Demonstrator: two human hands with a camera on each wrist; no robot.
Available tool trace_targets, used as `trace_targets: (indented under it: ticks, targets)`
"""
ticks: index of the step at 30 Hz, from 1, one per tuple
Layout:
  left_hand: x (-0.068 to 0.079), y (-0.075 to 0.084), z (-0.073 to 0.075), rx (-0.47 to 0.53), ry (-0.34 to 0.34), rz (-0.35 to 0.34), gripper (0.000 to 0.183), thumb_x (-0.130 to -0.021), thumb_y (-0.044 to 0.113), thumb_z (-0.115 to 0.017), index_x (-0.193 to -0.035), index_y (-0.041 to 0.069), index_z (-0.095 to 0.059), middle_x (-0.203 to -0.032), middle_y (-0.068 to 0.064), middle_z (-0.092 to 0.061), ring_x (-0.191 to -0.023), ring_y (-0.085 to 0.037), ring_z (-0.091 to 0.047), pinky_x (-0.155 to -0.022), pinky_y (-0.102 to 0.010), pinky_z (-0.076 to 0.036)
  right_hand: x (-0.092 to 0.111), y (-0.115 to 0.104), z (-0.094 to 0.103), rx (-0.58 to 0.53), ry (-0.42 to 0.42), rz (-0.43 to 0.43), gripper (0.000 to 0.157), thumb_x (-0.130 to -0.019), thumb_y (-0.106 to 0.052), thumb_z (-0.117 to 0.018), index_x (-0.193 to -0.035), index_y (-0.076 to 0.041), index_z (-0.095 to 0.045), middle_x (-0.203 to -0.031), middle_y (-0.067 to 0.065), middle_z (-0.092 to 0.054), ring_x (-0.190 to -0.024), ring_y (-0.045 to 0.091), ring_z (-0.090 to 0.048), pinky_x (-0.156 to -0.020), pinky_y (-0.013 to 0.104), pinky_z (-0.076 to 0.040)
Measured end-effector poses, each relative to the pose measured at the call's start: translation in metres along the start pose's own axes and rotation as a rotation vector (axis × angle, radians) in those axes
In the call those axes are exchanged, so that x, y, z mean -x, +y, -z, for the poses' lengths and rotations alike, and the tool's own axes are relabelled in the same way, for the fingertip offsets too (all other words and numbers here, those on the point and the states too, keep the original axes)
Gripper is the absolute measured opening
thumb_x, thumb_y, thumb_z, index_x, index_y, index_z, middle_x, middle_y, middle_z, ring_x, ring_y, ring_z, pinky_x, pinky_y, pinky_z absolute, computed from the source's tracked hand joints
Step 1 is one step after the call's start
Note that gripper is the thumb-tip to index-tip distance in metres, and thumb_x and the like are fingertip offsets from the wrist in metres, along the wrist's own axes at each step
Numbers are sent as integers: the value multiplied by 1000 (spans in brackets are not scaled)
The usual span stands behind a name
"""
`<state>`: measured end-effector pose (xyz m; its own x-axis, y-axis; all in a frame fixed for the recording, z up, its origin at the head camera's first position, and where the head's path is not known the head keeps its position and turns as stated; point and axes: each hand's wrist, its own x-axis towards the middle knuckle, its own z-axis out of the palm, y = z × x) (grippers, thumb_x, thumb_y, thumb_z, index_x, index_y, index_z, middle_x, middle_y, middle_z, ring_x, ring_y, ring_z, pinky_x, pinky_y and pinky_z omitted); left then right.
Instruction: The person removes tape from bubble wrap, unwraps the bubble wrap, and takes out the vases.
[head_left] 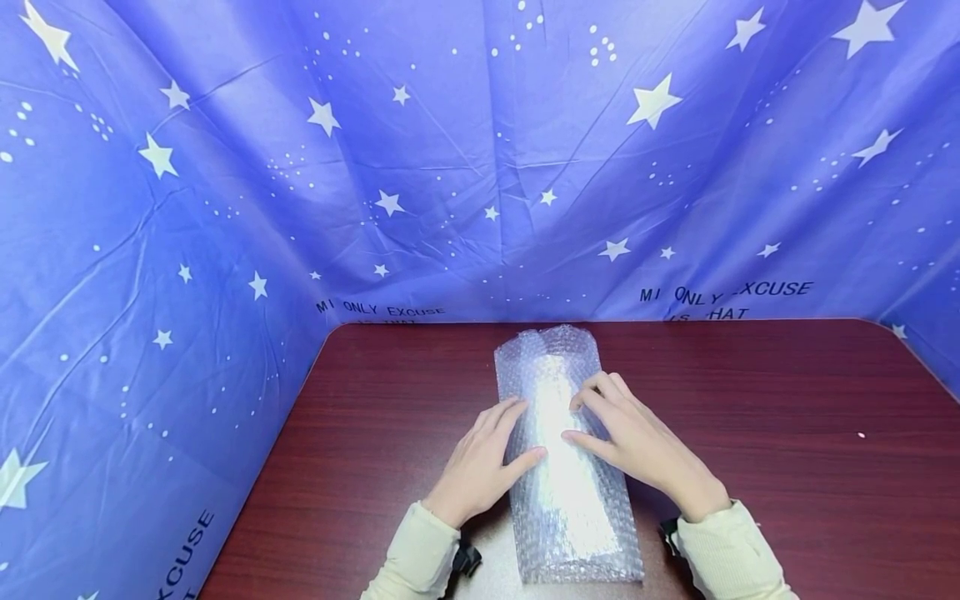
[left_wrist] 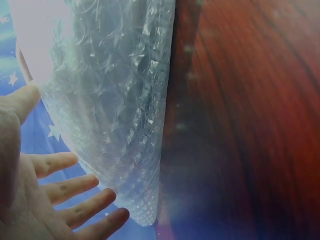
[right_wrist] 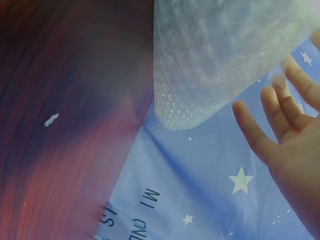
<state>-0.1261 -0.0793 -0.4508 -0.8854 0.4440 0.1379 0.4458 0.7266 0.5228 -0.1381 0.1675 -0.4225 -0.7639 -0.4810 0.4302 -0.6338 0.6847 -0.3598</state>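
A clear bubble wrap package (head_left: 566, 500) lies lengthwise on the table, its middle glaring white in the head view. Over its left side is my left hand (head_left: 483, 462), fingers straight and spread, with fingertips right at the wrap. The left wrist view shows that hand (left_wrist: 65, 200) beside the bulging bubble wrap (left_wrist: 110, 100), holding nothing. My right hand (head_left: 637, 437) rests at the package's right side, thumb and index finger apart over the wrap. In the right wrist view its fingers (right_wrist: 255, 132) are loosely bent near the bubble wrap (right_wrist: 210, 60), and a small translucent flap (right_wrist: 278, 75) shows by one fingertip.
The dark red wood table (head_left: 765, 417) spreads to both sides of the package. A small white scrap (head_left: 861, 435) lies at the right. Blue star-printed cloth (head_left: 450, 150) hangs behind the table and along its sides.
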Motion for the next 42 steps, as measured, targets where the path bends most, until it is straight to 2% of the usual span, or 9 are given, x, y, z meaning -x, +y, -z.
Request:
trace_targets:
  ticks: [12,24,30,34,38,42]
  targets:
    - [0,0,1,-7,-4,1,73,-98,67,-37,-156,23,-31,-159,-1,-34,-144,-22,-35,-109,-50,-42,-7,-3,0,-33,-15,-12,25,-87,-28,-77,-94,-16,-56,-92,-9,-51,-88,4,-44,-76,27,-45]
    - [-2,-2,4,-6,23,-7,73,-97,67,-39,-154,23,-34,-158,-2,-36,-144,-22,-36,-111,-49,-41,-11,-6,-1,-129,-29,-68,26,-88,-26,-77,-98,-14,-55,-95,-5,-55,-92,11,-53,-80,31,-49]
    - [-1,1,9,-4,43,-23,73,-98,66,-40,-154,19,-35,-157,-4,-37,-144,-22,-37,-111,-49,-41,-12,-8,-1,-180,-10,-63,26,-89,-25,-76,-102,-14,-55,-95,-4,-57,-91,12,-55,-78,31,-50]
    - [-1,3,10,-14,52,-35,72,-99,64,-40,-153,17,-37,-156,-5,-39,-143,-22,-38,-111,-48,-41,-13,-11,0,-221,-26,-99,28,-91,-29,-73,-107,-17,-54,-99,-5,-59,-93,13,-57,-78,33,-51]
    - [-1,5,12,-12,68,-37,71,-99,63,-42,-152,17,-38,-155,-5,-40,-142,-22,-39,-110,-47,-42,-14,-15,1,-253,-42,-132,36,-92,-34,-71,-117,-17,-52,-104,-5,-63,-100,13,-60,-84,37,-54]
    - [0,8,16,0,79,-29,71,-98,63,-43,-152,17,-38,-154,-5,-41,-142,-22,-40,-109,-47,-42,-15,-16,0,-277,-50,-117,41,-93,-34,-70,-124,-14,-51,-107,-6,-63,-102,12,-61,-89,38,-53]
